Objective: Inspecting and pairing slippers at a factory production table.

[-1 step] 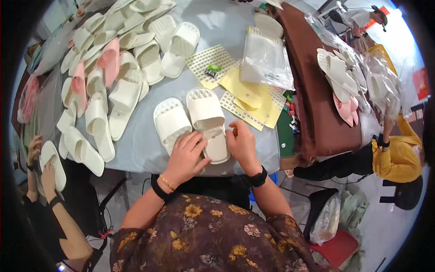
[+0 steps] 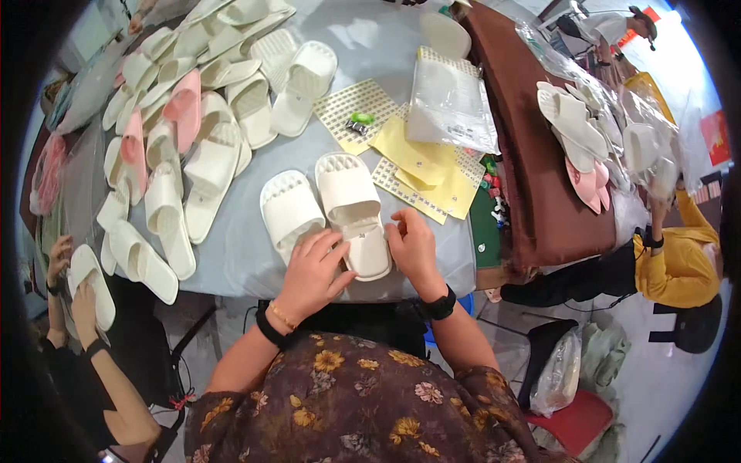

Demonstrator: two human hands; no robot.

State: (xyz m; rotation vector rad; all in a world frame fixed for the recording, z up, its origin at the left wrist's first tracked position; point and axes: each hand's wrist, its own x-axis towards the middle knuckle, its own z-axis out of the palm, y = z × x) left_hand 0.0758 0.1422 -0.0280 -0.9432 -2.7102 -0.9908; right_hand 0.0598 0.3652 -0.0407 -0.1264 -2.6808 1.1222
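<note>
- Resting the left hand (image 2: 311, 272) on the heel end of the left white slipper (image 2: 290, 211), fingers spread and loose, grip open, clasping nothing.
- Pressing the right hand (image 2: 414, 248) against the right edge of the right white slipper (image 2: 356, 212), fingertips curled onto its heel part; cannot tell whether that grip is truly closing on it.
- Lying side by side, toes pointing away, both slippers sitting at the near edge of the grey table (image 2: 239, 262), just touching each other.
- Showing a small sticker (image 2: 361, 237) on the footbed of the right slipper, between the two hands.
- Lying just beyond the right slipper: yellow sheets (image 2: 421, 166) and dotted sticker sheets (image 2: 356, 104), with clear plastic bags (image 2: 451, 104) farther back.
- Crowding the far left of the table: a heap of white and pink slippers (image 2: 185, 131).
- Holding another white slipper (image 2: 91, 284) at the lower left, another person's hands.
</note>
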